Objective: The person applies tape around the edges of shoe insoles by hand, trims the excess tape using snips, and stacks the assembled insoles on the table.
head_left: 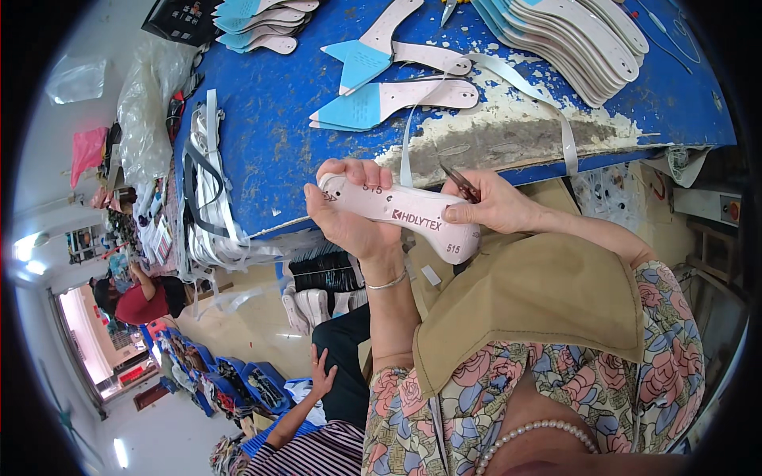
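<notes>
A pale pink insole board [397, 208] with dark print lies across both my hands, just off the table's near edge. My left hand [353, 230] is closed round its left end, fingers over the far edge. With the thumb on its face, my right hand [504, 202] pinches the right end. That same hand also holds small dark snips [462, 184], tips pointing away from me. A narrow white band [407, 147] rises behind the board and loops over the tabletop. Beyond lie several loose insoles with blue ends [373, 105].
Insoles are piled on the worn blue table [262, 143] in a right stack [571, 47] and a far-left stack [270, 20]. White and black straps [208, 178] hang at its left edge. Below sits a bundle of insoles [317, 278]; another person's hand [321, 371] is close by.
</notes>
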`<state>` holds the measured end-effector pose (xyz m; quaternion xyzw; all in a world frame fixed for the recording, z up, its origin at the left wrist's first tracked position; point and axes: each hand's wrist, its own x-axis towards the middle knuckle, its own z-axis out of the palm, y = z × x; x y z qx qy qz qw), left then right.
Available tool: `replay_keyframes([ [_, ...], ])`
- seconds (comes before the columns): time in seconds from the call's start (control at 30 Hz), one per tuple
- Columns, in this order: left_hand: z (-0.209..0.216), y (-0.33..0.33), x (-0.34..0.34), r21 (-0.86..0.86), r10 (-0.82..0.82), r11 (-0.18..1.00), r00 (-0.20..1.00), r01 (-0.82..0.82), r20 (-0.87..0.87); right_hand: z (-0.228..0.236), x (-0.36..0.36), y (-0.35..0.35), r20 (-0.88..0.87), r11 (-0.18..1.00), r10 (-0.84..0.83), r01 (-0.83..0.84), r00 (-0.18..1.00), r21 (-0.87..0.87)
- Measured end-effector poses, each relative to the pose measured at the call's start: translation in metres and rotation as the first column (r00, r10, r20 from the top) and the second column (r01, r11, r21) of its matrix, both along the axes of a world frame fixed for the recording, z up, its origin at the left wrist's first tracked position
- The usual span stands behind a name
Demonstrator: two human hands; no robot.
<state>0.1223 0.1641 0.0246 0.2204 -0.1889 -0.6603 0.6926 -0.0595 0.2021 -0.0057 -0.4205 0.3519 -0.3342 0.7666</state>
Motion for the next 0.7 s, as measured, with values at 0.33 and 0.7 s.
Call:
replay_keyframes([
  [0.33, -0.012, 0.022, -0.038, 0.069, 0.032, 0.997, 0.991, -0.041, 0.13, -0.005, 0.008, -0.008, 0.114, 0.988, -0.132, 0.121, 0.985, 0.091],
  [0.7, -0.01, 0.011, -0.067, 0.117, -0.011, 0.993, 0.999, 0.005, 0.045, -0.002, -0.043, -0.014, -0.207, 0.98, 0.037, -0.076, 0.978, -0.181],
])
